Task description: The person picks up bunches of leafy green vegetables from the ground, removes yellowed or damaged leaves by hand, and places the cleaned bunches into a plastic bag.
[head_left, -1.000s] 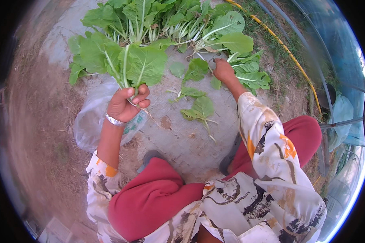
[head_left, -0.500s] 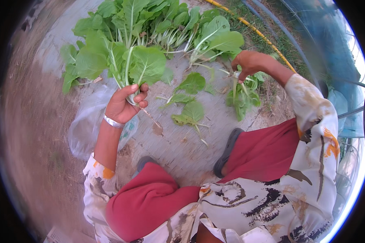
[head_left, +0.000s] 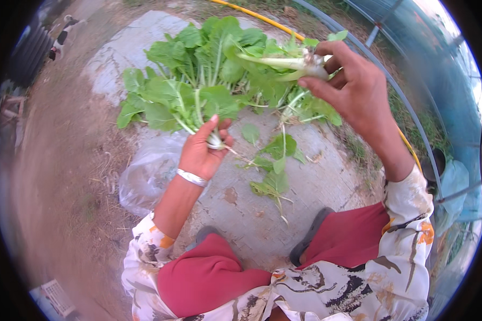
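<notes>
My left hand (head_left: 203,150) grips a leafy green plant (head_left: 198,104) by its pale stem base, a thin root trailing to the right. Up at the right, my right hand (head_left: 348,91) has its fingers curled round another plant's white base (head_left: 313,67), its pale stalks pointing left. A heap of leafy greens (head_left: 209,48) lies on the grey slab (head_left: 107,67) behind both hands. Loose leaves (head_left: 273,182) lie between my hands and my feet, and a crumpled clear plastic bag (head_left: 144,179) is beside my left forearm.
A yellow hose (head_left: 251,13) and blue-grey pipes (head_left: 393,96) run along the right beside blue sheeting (head_left: 450,91). A dark bucket-like container (head_left: 432,163) sits there. A black and white animal (head_left: 64,35) is at the upper left, near dark corrugated sheeting (head_left: 29,45). Dirt (head_left: 64,160) borders the slab.
My right hand picked up a plant from the right side and raised it up and inward. My left hand still grips its plant, appearing slightly further right as the view shifted.
</notes>
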Motion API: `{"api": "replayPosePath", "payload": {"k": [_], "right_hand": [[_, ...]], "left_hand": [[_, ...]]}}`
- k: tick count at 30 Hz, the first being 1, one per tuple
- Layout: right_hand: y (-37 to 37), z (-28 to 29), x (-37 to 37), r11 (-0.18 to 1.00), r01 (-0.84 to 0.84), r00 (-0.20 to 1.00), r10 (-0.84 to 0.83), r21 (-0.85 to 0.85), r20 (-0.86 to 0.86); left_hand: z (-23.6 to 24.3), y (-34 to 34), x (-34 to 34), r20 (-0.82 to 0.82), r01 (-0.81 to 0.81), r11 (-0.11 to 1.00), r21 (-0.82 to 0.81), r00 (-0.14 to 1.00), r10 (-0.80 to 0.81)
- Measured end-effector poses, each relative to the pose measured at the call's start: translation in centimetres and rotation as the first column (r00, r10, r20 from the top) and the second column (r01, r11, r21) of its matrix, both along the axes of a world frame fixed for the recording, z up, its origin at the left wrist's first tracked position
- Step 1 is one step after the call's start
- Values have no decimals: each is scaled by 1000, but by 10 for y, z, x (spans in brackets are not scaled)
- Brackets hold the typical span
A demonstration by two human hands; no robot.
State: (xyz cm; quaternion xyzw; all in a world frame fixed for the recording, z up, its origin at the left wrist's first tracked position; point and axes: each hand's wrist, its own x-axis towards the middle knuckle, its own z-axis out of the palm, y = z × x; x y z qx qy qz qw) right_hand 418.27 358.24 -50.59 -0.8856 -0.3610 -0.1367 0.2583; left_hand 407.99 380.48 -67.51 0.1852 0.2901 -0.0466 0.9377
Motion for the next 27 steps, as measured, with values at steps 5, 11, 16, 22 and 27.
{"api": "replayPosePath", "payload": {"k": [5,11,16,22,27], "right_hand": [[37,-70,-30,944,-51,999,50,325,12],[67,-156,-67,865,-93,977,174,494,-121],[63,-165,-80,839,-92,928,267,536,-258],[67,-157,-78,815,337,646,164,471,-745],[80,-170,-79,754,452,552,184,477,-814]], "left_hand": [[4,-11,2,194,80,991,-105,979,-58],[-23,5,-14,418,163,983,-88,902,-112],[-48,30,-15,377,174,983,56,908,-182],[-49,24,-10,342,99,963,250,922,-183],[-47,20,-8,350,22,953,304,927,-133]]}}
